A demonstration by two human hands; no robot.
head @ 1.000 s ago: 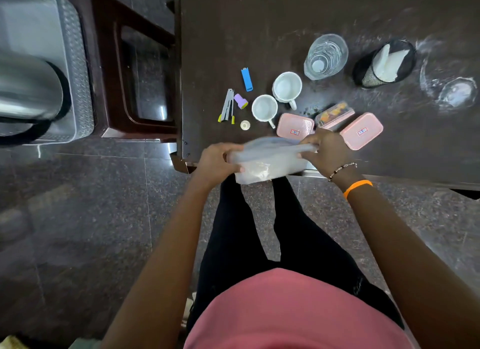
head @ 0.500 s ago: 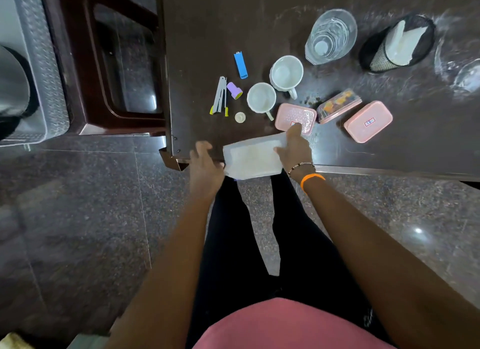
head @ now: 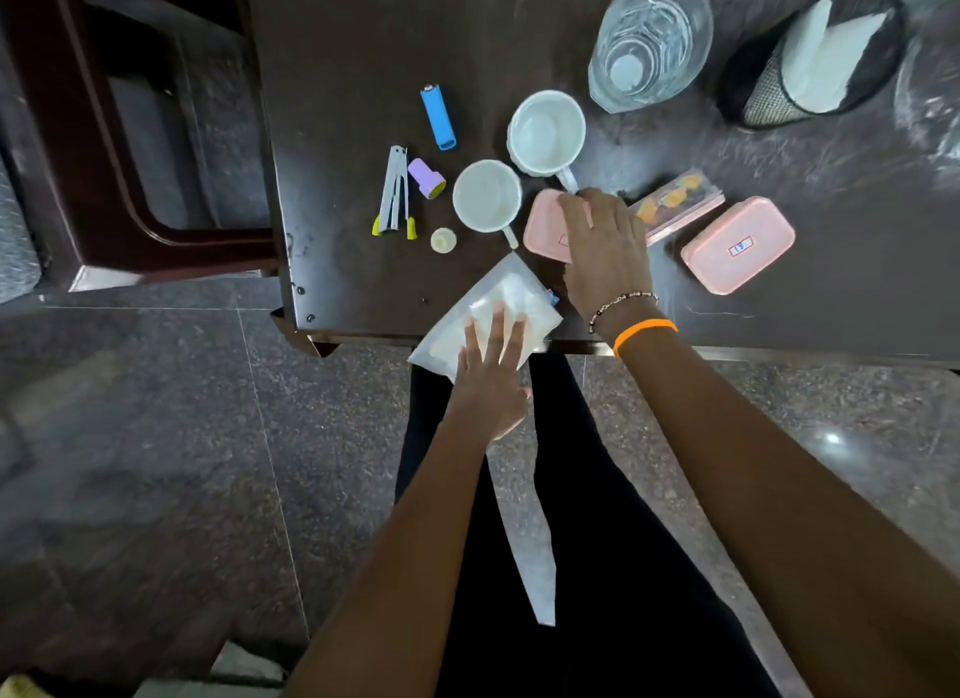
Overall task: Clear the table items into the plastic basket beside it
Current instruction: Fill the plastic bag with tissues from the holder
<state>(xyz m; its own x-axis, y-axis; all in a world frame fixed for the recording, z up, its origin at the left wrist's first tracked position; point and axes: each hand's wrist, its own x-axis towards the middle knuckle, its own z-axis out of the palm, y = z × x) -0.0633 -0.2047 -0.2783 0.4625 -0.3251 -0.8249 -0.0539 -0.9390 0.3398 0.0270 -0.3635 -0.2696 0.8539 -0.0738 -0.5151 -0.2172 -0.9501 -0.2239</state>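
A clear zip bag (head: 511,294) lies tilted across the near edge of the dark table (head: 363,47), half over the rim. My left hand (head: 488,370) presses flat on it with straight fingers. My right hand (head: 605,253) lies over a pink lidded box (head: 540,229), fingers curved round its far edge. Beside it sit a clear box of orange pieces (head: 680,198) and a second pink box (head: 737,245). Only a grey corner of the plastic basket (head: 13,240) shows at the far left.
On the table stand two white mugs (head: 487,195) (head: 545,131), stacked glasses (head: 649,42) and a black mesh holder with tissue (head: 810,52). A blue lighter (head: 438,117), a silver clip tool (head: 395,193), a purple cap (head: 426,178) and a cream cap (head: 443,240) lie left. A dark wooden chair (head: 135,177) stands between table and basket.
The bag went from both hands down onto the table edge and turned diagonal. My left hand came on top of it. My right hand left the bag and moved onto the pink box.
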